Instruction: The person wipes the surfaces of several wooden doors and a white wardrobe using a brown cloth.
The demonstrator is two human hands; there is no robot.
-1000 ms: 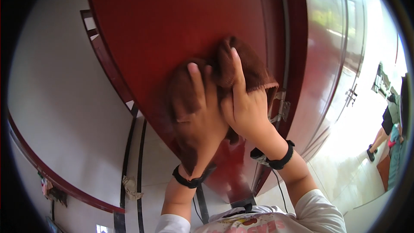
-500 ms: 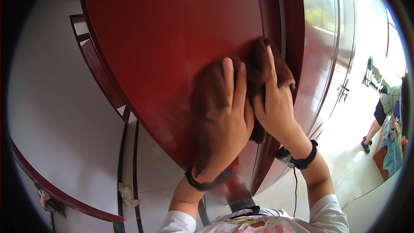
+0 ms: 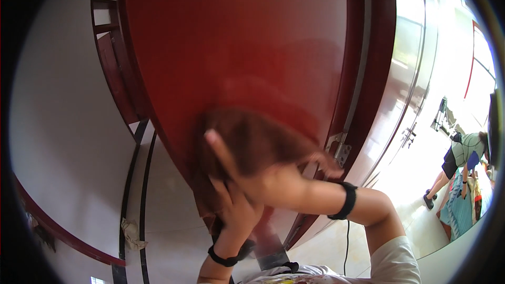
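Note:
A brown cloth (image 3: 252, 137), blurred by motion, lies against the lower part of a glossy red door (image 3: 236, 37). My right hand (image 3: 271, 184) reaches across from the right and presses the cloth to the door, one finger stretched up and to the left. Below it and partly overlapped by it, my left hand (image 3: 239, 213) is on the cloth's lower left part, which hangs near the door's left edge. Some of the left fingers are hidden. Both wrists wear dark bands.
Metal hinges (image 3: 339, 150) show on the door's right side, beside the dark red frame (image 3: 376, 73). A pale crumpled rag (image 3: 132, 234) lies on the floor at left. A black cord (image 3: 346, 247) hangs at right. Farther right, another person (image 3: 463, 152) bends over colourful fabric.
My right hand has swept down and to the left with the cloth, crossing over my left hand. The left hand has dropped lower. The view has shifted, and the hinges now show.

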